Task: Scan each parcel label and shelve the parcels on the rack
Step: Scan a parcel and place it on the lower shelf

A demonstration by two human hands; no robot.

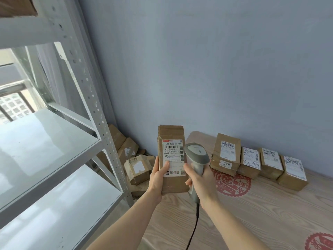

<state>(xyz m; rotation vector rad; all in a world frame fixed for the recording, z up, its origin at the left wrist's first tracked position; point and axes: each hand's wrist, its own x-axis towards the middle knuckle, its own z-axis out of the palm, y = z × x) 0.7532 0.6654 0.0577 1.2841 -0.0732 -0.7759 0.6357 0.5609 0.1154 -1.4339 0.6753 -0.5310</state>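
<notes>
**Parcel and scanner meet above the table**

Pale blue wall fills the background as you stand between a grey metal rack and a wood-grain table. Your left hand holds a tall brown parcel upright above the table's near-left corner, the grip wrapped round its left edge with the thumb pressed on the lower left of its white label, which faces you. Your right hand has its grip closed round the handle of a grey scanner, whose head sits just beside the label's right edge; a black cable hangs from the handle. Along the wall on the table stands a row of four labelled parcels, the leftmost taller than the others and the rest side by side. Red paper-cut motifs mark the tabletop. More cardboard boxes lie heaped on the floor in the corner behind the rack's post. Two pale rack shelves show at your left.
</notes>
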